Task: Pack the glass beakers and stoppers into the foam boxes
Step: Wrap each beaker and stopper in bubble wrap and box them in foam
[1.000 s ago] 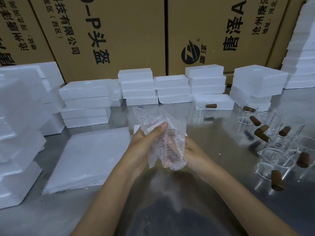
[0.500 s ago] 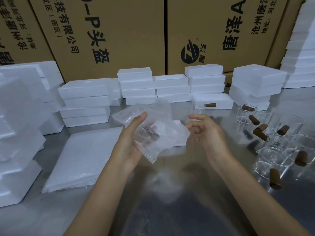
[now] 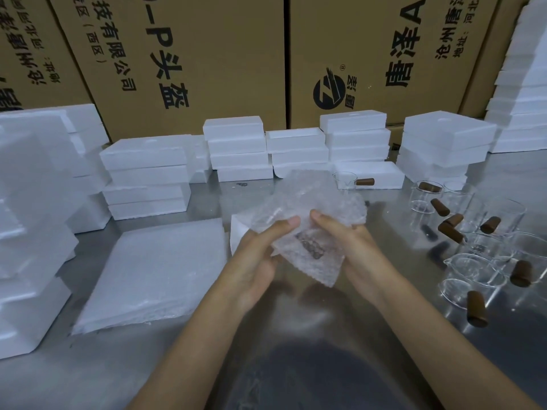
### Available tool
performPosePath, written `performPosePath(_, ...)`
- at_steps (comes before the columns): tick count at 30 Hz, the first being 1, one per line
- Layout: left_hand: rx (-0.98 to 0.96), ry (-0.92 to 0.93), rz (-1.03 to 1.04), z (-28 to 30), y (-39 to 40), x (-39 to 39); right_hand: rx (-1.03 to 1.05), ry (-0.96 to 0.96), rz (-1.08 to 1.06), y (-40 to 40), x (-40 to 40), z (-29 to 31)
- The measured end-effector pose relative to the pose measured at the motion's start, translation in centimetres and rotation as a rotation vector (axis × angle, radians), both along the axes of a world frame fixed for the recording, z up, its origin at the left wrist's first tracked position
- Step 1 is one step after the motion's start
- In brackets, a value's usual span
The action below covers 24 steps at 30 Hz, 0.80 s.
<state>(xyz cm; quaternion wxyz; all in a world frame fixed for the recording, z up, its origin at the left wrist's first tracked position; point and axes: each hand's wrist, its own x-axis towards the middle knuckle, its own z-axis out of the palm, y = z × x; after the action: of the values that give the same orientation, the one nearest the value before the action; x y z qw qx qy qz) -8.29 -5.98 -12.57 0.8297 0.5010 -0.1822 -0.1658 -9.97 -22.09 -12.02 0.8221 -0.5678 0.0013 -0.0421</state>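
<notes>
While gripping one bubble-wrapped bundle (image 3: 307,232) above the steel surface (image 3: 296,335): left hand (image 3: 254,255) curled under its left edge, thumb pressed on top; right hand (image 3: 352,247) curled round its right side, thumb on the wrap. Dark stopper shape dimly visible inside the wrap. Far left and along the back, stacked foam boxes (image 3: 148,173). Left of the hands, flat pile of bubble-wrap sheets (image 3: 154,273). Right, loose glass beakers (image 3: 473,267) with brown stoppers (image 3: 450,232) among them.
</notes>
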Motion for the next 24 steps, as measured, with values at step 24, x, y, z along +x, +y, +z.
performPosePath(24,0.795,-0.244,0.425,-1.0,-0.2,0.4,-0.528,-0.121,-0.116,-1.0,1.2,-0.8)
